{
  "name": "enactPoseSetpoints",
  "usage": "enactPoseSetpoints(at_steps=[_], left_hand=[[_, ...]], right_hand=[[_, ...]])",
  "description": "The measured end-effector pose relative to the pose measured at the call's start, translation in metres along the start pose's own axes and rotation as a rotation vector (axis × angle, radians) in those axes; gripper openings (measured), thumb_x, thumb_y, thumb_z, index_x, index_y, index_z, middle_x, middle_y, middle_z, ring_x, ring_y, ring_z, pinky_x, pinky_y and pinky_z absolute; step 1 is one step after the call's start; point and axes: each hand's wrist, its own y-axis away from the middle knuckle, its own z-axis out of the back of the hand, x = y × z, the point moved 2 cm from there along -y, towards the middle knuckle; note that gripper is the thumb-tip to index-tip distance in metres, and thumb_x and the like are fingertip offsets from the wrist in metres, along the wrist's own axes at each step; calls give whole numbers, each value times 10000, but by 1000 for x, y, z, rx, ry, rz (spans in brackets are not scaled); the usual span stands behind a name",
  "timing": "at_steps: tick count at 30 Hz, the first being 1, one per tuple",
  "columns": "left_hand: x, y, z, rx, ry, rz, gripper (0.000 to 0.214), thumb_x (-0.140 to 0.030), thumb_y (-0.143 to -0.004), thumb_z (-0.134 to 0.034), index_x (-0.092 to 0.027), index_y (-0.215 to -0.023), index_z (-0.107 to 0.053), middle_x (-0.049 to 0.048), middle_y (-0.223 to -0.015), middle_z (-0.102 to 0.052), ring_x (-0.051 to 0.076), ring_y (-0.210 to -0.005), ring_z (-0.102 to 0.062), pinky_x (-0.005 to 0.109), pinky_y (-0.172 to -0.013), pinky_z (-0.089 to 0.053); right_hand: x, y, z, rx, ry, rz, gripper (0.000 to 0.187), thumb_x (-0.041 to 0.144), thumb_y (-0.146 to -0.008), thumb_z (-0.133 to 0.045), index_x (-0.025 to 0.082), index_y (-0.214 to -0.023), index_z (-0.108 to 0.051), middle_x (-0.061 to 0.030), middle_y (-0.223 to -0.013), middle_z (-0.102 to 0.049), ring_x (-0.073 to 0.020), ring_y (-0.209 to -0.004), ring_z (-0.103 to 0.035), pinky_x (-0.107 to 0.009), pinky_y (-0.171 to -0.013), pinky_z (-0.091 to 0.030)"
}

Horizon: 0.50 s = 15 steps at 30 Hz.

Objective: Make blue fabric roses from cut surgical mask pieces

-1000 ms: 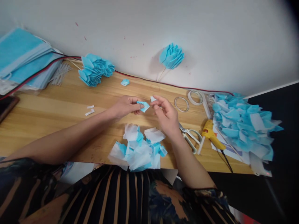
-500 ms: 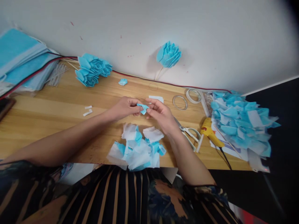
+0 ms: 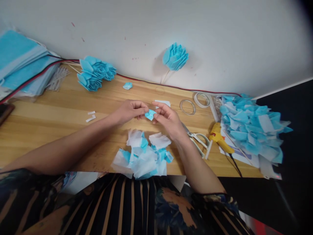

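Between my two hands is a small folded blue fabric piece point(image 3: 150, 115), above the middle of the table. My left hand point(image 3: 132, 111) pinches its left edge between thumb and fingers. On its right edge, the thumb and fingertips of my right hand point(image 3: 167, 118) close on it. Below my hands lies a loose heap of white and blue fabric pieces point(image 3: 145, 156). Another small folded blue piece point(image 3: 127, 86) rests farther back on the wood. A white paper slip point(image 3: 162, 103) lies just behind my right fingers.
Blue flowers point(image 3: 94, 75) lie at back left beside stacked blue masks point(image 3: 22, 62). One blue flower point(image 3: 175, 57) stands near the wall. Scissors point(image 3: 198, 138), a yellow glue gun point(image 3: 221, 138), tape rolls point(image 3: 201, 100) and a blue fabric pile point(image 3: 251, 127) occupy the right side.
The blue piece has turned slightly and shows a broader face. My left fingers have shifted a little left along its edge; my right hand stays almost still.
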Motion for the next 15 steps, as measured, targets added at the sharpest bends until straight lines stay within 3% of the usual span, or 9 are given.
enactPoseSetpoints(at_steps=[6,12,15], left_hand=[[-2,2,-1,32,82,45,216,-323,-771,-733,-149,-680,-642,-15,-563,-603,76,-524,-530,199,-539,-398],[1,1,-2,95,283,84,287,-366,-726,-827,-141,-729,-648,-4,-632,-641,84,-565,-567,206,-565,-441],[1,0,-1,99,336,72,344,-464,-776,-791,-145,-845,-680,5,-664,-651,105,-587,-589,225,-572,-457]], right_hand=[[-2,-1,0,23,66,51,460,319,-834,-671,238,-1283,-615,45,-808,-598,-104,-666,-587,-281,-678,-519],[-1,-2,-1,28,46,70,452,346,-848,-680,242,-1284,-621,36,-820,-593,-112,-679,-580,-295,-686,-525],[-2,-2,0,-19,-37,50,446,347,-827,-697,244,-1257,-638,32,-828,-596,-114,-693,-578,-294,-692,-542]])
